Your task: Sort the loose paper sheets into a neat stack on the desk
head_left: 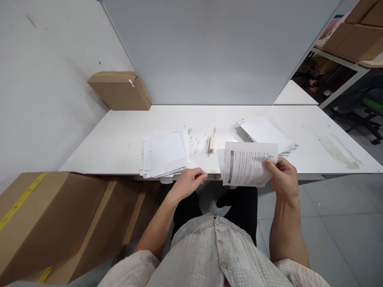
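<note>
My right hand [285, 175] grips a few printed sheets of paper [248, 164] by their right side, thumb on top. The sheets hang at the table's front edge, with dense text and a dark block on the face towards me. My left hand [190, 183] is closed with its fingers curled together, and nothing shows in it. It is just in front of the left paper stack [167, 153], whose top sheet is blank. Between the two stacks lies a small beige stapler [211, 144]. Behind the held sheets is the right paper stack [266, 129], fanned out unevenly.
The white table [98, 147] runs across, backed by a grey panel [209, 52]. A cardboard box [122, 91] stands at its back left corner. Larger cardboard boxes [54, 215] with yellow tape crowd my left side. Tiled floor [338, 207] and an office chair [365, 115] are at right.
</note>
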`<state>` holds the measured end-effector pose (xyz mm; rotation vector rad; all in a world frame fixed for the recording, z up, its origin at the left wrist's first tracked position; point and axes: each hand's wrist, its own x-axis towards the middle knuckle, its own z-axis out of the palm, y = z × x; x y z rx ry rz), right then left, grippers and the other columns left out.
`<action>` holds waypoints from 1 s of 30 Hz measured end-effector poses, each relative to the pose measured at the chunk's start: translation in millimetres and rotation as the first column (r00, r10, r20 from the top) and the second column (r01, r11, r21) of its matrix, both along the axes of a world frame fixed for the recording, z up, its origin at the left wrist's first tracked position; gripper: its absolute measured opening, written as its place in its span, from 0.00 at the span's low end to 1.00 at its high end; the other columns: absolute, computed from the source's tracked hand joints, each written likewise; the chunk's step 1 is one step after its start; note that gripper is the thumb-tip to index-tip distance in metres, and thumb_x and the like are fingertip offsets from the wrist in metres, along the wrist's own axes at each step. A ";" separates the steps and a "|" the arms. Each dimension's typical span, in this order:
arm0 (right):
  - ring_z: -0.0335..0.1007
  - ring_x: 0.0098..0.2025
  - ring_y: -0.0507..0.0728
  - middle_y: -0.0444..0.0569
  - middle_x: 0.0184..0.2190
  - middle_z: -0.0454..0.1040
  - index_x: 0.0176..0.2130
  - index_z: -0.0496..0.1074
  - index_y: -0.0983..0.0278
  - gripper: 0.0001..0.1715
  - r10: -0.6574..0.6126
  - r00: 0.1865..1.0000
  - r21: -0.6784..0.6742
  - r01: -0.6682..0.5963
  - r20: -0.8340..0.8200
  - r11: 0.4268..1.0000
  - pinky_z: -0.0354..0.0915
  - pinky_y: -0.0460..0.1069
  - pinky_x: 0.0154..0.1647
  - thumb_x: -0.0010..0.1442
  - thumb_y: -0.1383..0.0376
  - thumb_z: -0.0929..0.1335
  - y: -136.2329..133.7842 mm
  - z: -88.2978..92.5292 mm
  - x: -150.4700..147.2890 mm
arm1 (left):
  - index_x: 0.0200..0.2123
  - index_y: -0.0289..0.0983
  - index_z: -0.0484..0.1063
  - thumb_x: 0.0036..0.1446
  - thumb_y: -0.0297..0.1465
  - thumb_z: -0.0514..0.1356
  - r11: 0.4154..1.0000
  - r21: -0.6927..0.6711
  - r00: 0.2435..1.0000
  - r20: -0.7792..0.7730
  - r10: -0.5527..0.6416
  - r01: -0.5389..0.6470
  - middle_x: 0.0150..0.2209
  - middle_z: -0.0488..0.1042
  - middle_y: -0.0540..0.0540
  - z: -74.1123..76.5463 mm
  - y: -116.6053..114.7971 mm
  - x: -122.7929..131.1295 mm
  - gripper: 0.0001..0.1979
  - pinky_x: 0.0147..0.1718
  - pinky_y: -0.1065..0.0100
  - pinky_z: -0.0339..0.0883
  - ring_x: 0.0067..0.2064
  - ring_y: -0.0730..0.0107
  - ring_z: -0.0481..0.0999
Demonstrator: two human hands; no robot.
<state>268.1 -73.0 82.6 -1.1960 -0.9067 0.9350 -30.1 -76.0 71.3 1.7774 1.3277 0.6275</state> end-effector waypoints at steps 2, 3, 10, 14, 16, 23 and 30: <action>0.65 0.26 0.50 0.42 0.23 0.72 0.25 0.72 0.63 0.10 -0.001 1.000 0.005 0.001 -0.020 1.000 0.61 0.46 0.26 0.43 0.63 0.75 -0.2 0.6 -0.3 | 0.27 0.37 0.73 0.54 0.38 0.56 0.987 -0.137 0.994 -0.056 -0.092 0.083 0.23 0.74 0.50 -4.3 -8.2 0.8 0.12 0.28 0.71 0.64 0.26 0.71 0.74; 0.65 0.26 0.50 0.42 0.23 0.71 0.25 0.72 0.63 0.10 0.000 1.000 0.006 0.000 -0.025 1.000 0.61 0.46 0.26 0.44 0.63 0.75 0.0 0.6 -1.4 | 0.27 0.37 0.74 0.54 0.38 0.57 0.981 -0.164 0.988 -0.095 -0.124 0.108 0.23 0.75 0.49 -7.8 -10.7 1.6 0.12 0.28 0.70 0.65 0.26 0.69 0.74; 0.65 0.26 0.50 0.42 0.23 0.72 0.24 0.71 0.62 0.10 0.031 1.000 0.005 -0.031 0.007 1.000 0.62 0.46 0.27 0.45 0.62 0.75 0.4 0.5 -10.1 | 0.54 0.39 0.66 0.60 0.37 0.51 0.980 -0.142 0.966 0.237 -0.101 0.137 0.51 0.73 0.44 -13.4 -6.6 5.6 0.20 0.52 0.61 0.62 0.53 0.63 0.71; 0.66 0.26 0.51 0.42 0.24 0.73 0.26 0.72 0.62 0.09 0.068 0.997 0.002 -0.068 0.025 0.998 0.62 0.46 0.27 0.45 0.62 0.75 -0.2 -2.4 -16.6 | 0.50 0.35 0.70 0.61 0.43 0.50 0.978 -0.204 0.821 0.564 0.091 0.032 0.47 0.75 0.41 -2.4 -2.1 20.5 0.23 0.49 0.61 0.67 0.48 0.63 0.74; 0.66 0.28 0.51 0.43 0.25 0.73 0.27 0.73 0.62 0.08 0.086 0.996 0.015 -0.087 0.038 0.996 0.62 0.46 0.28 0.46 0.62 0.75 -0.2 -4.0 -21.1 | 0.44 0.34 0.74 0.58 0.43 0.54 0.983 -0.172 0.797 0.584 0.153 -0.063 0.40 0.77 0.43 0.9 -0.2 28.9 0.21 0.44 0.63 0.69 0.41 0.65 0.76; 0.68 0.35 0.53 0.44 0.31 0.74 0.26 0.73 0.62 0.06 0.096 0.984 0.107 -0.112 0.149 0.988 0.64 0.49 0.37 0.48 0.63 0.73 -1.4 -8.5 -33.3 | 0.29 0.34 0.75 0.49 0.40 0.63 0.943 -0.098 0.791 0.520 0.322 -0.319 0.23 0.74 0.50 4.7 3.6 39.4 0.14 0.29 0.70 0.68 0.26 0.73 0.71; 0.71 0.37 0.54 0.45 0.35 0.75 0.47 0.67 0.57 0.24 0.071 0.994 0.130 -0.081 0.077 0.988 0.67 0.50 0.38 0.50 0.62 0.72 7.6 2.2 -50.9 | 0.28 0.35 0.75 0.53 0.38 0.61 0.901 0.148 0.818 0.499 0.287 -0.407 0.22 0.72 0.51 18.2 11.5 35.2 0.12 0.26 0.73 0.64 0.26 0.75 0.69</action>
